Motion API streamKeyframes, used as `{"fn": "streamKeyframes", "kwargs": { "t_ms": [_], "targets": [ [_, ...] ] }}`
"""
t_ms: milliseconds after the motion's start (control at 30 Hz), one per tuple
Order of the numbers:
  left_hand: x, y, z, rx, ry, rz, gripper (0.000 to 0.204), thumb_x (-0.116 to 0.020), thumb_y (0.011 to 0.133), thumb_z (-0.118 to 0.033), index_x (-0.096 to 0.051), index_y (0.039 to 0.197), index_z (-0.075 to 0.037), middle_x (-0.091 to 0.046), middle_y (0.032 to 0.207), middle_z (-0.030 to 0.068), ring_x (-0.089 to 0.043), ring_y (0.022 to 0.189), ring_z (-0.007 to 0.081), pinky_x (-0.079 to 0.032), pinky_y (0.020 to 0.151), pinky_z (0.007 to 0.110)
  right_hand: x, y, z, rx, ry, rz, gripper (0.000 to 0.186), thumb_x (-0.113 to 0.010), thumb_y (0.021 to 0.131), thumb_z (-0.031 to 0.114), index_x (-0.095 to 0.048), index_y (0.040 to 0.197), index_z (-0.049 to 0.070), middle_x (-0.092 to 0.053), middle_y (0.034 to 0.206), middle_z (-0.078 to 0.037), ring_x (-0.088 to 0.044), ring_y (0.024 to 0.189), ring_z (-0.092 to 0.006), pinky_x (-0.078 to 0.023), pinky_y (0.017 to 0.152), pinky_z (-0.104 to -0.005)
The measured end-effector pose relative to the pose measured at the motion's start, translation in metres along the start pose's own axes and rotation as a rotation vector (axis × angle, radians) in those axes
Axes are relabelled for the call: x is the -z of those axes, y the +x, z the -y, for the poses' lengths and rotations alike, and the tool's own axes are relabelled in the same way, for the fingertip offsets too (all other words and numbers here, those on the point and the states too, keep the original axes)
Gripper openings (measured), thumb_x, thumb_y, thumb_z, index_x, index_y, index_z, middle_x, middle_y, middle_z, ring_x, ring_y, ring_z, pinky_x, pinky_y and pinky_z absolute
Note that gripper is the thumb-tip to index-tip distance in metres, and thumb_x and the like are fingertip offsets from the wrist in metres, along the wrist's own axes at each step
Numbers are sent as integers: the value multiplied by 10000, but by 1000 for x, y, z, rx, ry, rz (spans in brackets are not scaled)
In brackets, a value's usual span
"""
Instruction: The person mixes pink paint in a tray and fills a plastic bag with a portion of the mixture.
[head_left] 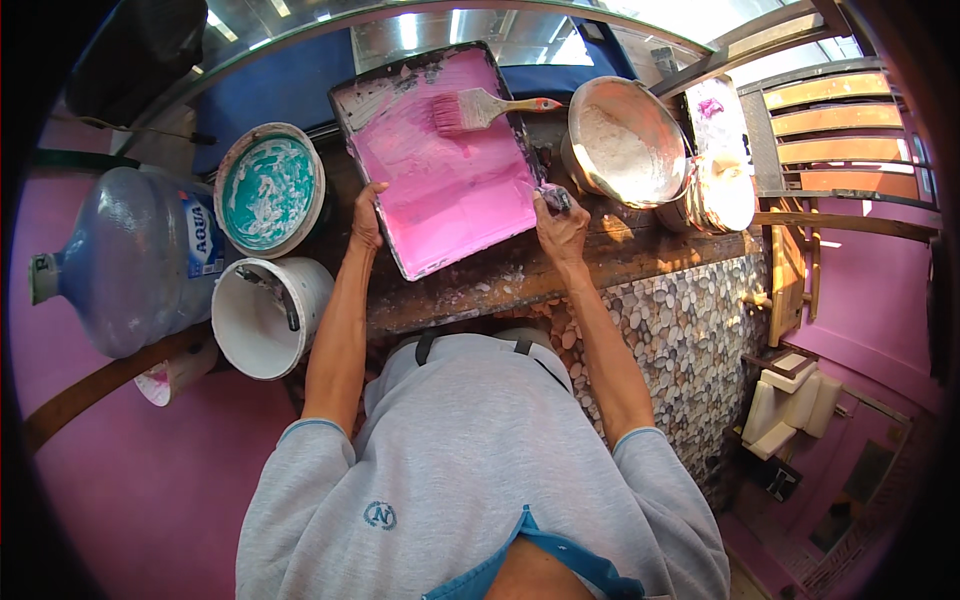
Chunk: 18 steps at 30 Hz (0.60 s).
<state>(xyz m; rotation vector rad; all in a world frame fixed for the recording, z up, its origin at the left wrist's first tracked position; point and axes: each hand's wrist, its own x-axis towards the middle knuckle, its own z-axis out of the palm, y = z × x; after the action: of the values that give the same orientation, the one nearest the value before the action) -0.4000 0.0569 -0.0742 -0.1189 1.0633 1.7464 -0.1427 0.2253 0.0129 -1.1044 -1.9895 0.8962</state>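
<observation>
A black paint tray coated in wet pink paint lies tilted over the dark wooden table in front of me. My left hand grips its left edge, thumb on the rim. At the right edge my right hand is closed round the rim. A dark, paint-smeared piece shows by its fingers; I cannot tell if it belongs to the tray. Across the tray's far right side rests a paintbrush with pink bristles, its red-tipped handle sticking out past the rim. Neither hand touches the brush.
Left of the tray stand a teal-lidded bucket, a white bucket and a large blue water jug. To the right are a whitish, paint-crusted bucket and another container. The wooden table's front edge runs close to my body.
</observation>
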Motion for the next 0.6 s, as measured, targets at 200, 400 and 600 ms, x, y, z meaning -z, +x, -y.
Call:
{"fn": "streamKeyframes", "kwargs": {
  "t_ms": [200,400,600],
  "targets": [
    [-6,-4,-3,-8,-2,17,306,-582,748,-254,-592,964,-37,-627,857,69,-618,802,204,-502,764,326,-1,-5,-3,-4,50,103,169,-656,789,134,-622,858,-17,-627,705,-134,-612,607,-201,-478,594,-314],
    [-4,-3,-5,3,13,32,308,-581,743,-247,-592,968,-37,-626,862,71,-617,808,206,-500,773,333,0,-13,-2,16,-81,36,159,-644,797,121,-622,869,-19,-623,705,-138,-617,631,-208,-480,600,-320],
    [4,6,-3,9,29,10,332,-583,733,-251,-591,987,-37,-631,884,73,-613,835,213,-487,806,340,2,-10,9,-26,3,0,162,-646,793,112,-622,879,-24,-626,706,-131,-622,619,-206,-480,587,-316]
  ]
}}
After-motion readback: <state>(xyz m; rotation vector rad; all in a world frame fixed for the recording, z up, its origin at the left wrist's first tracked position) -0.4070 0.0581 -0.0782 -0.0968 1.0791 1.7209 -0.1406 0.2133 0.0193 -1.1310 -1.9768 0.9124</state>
